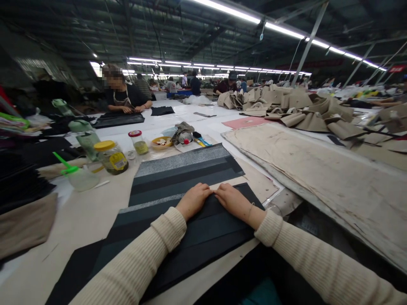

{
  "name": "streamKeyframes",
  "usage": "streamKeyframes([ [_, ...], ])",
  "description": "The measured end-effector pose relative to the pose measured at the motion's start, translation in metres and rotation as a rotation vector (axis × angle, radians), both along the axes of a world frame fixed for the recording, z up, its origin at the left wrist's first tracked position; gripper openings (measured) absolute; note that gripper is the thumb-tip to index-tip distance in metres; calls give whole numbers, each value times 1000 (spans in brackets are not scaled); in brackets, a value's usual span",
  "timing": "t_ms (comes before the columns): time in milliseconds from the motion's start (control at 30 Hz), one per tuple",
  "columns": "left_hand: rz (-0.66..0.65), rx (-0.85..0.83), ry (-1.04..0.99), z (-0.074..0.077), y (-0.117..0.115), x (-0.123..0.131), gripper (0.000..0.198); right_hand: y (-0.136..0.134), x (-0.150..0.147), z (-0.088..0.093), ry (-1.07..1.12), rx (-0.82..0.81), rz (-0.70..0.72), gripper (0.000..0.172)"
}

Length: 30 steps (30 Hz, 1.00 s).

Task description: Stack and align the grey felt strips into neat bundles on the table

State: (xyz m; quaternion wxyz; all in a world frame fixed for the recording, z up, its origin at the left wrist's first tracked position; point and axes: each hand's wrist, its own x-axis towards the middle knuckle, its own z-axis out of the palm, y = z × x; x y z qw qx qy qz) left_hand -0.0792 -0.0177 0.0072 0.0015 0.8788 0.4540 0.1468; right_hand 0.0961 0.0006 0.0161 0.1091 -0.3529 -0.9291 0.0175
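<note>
In front of me on the table lies a black fabric panel (203, 250) with dark green-grey bands. Both my hands meet at its far edge. My left hand (194, 200) is closed, its fingertips pinched at that edge. Close beside it, almost touching, my right hand (232, 202) pinches the same edge with its fingers together. The fingertips partly hide what they grip. Just beyond the hands is a second dark panel (187, 178) with a speckled grey strip (182, 160) along its far side.
A yellow-lidded jar (114, 159), a red-lidded jar (139, 144), a squeeze bottle (81, 178) and a yellow dish (161, 142) stand beyond. Dark cloth (20, 182) is stacked left. A large beige sheet (318, 169) and piled tan pieces (295, 103) lie right. A co-worker (127, 95) handles black cloth.
</note>
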Motion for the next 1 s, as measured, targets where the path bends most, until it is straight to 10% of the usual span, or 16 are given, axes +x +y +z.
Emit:
streamKeyframes([
  [1000,122,18,-123,-11,-45,-84,27,-17,-73,8,-128,-19,132,19],
])
